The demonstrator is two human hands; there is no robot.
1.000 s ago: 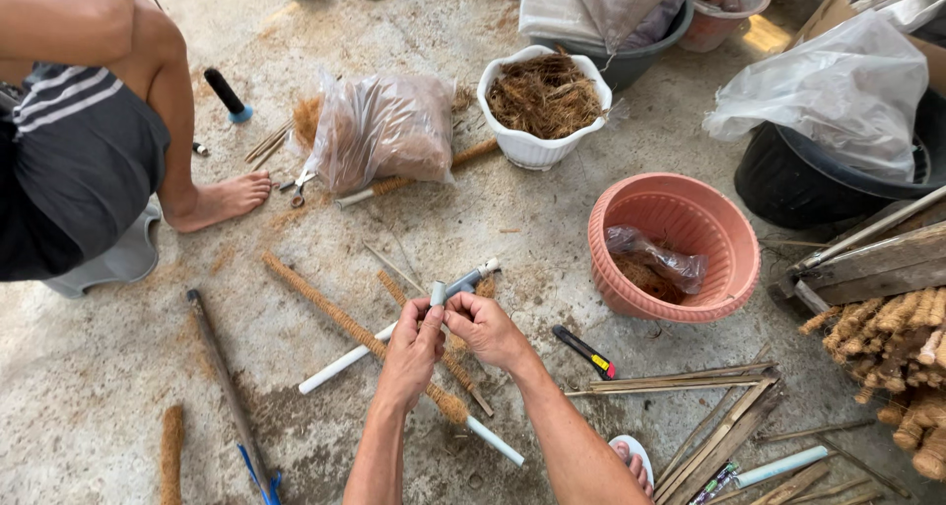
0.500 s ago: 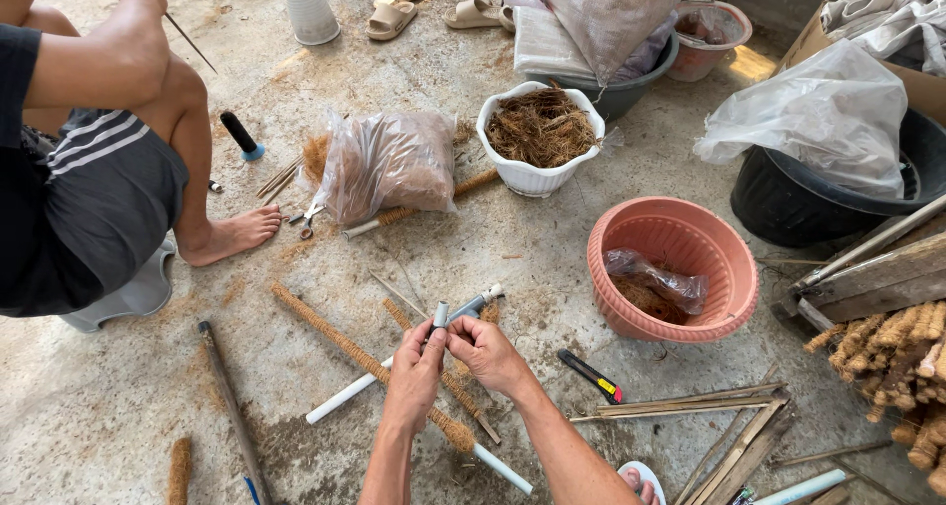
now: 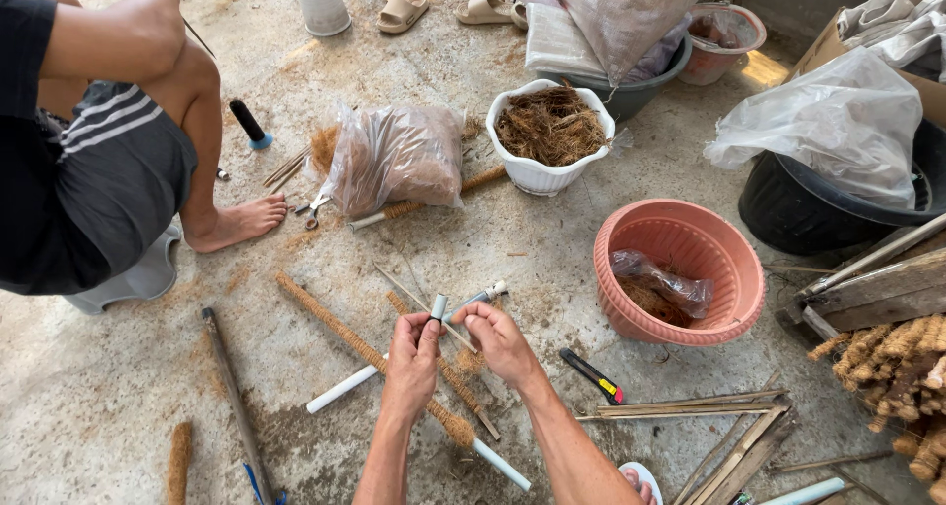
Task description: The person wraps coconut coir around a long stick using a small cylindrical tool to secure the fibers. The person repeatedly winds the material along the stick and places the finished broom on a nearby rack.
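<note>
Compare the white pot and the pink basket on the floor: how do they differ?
The white pot is heaped to the rim with loose brown fibre; the pink basket is mostly empty, holding only a small clear plastic bag with some fibre. The white pot has solid scalloped walls, while the pink basket has ribbed, slotted walls and looks wider. The pink basket tilts slightly; the white pot stands level. Both are round, open-topped and on the concrete floor.
</note>
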